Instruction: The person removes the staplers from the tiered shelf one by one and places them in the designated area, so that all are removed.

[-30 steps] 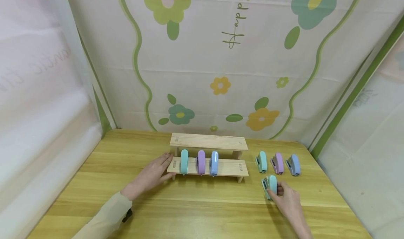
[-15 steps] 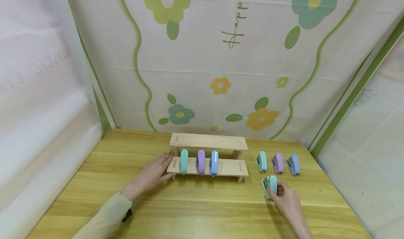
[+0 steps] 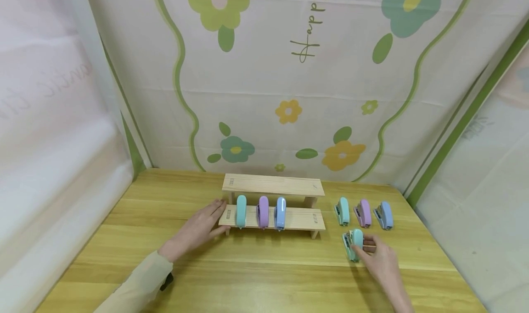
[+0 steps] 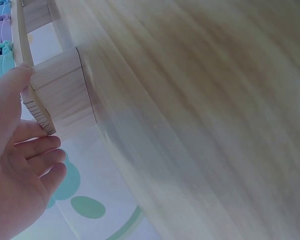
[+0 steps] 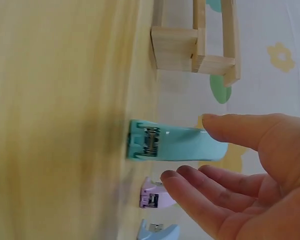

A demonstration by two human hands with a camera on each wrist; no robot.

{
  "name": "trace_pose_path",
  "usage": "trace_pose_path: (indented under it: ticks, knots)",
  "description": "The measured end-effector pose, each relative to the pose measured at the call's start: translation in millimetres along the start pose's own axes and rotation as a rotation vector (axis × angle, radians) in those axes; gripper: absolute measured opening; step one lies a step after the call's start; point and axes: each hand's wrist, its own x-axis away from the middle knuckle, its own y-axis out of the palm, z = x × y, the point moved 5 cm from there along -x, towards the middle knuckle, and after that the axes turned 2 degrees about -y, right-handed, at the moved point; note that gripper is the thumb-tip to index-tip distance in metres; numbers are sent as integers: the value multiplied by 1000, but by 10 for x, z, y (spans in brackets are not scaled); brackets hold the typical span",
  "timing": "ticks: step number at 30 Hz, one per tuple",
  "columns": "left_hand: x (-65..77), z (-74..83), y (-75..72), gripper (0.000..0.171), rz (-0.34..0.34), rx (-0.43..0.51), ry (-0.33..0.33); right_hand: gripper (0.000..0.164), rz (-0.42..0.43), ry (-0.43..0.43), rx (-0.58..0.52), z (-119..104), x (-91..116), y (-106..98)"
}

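Note:
At the left end of the two-step wooden stand [image 3: 303,219], my left hand [image 3: 198,228] holds the lower step, thumb at its front edge and fingers behind its end [image 4: 40,107]. A teal stapler [image 3: 357,244] stands on the table in front right. My right hand [image 3: 382,260] is beside it: the thumb overlaps its top in the right wrist view, while the other fingers [image 5: 200,200] are spread away from it. Whether the thumb touches is unclear. Teal [image 3: 241,211], purple [image 3: 263,212] and blue [image 3: 280,213] staplers sit on the lower step.
Behind the nearest stapler, another teal stapler [image 3: 342,211], a purple stapler [image 3: 363,213] and a blue stapler [image 3: 384,215] stand in a row on the wooden table [image 3: 264,276]. The bare upper step [image 3: 272,184] is near the flowered backdrop [image 3: 256,79].
My right hand has loosened from the teal stapler and shifted slightly right, its fingers coming away. The stapler stays standing in place. My left hand has not moved.

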Motion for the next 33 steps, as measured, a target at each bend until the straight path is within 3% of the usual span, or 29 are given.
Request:
trace_pose_path:
  ticks: [5,12,15,23,33]
  knots:
    - [-4,1,-3,74,-3,0,-2,47,54,-24,0,-73,0,-114]
    - [-6,5,-23,74,-19,6,-10,41,214,-142,1,-258,3,-267]
    - [-4,10,-28,74,-24,8,-12,41,243,-175,12,-349,4,-308]
    - [5,9,-28,72,-19,8,-12,41,215,-207,-9,-582,-11,-290]
    - [7,14,-24,72,7,-1,8,38,168,-279,-31,-829,-39,-87]
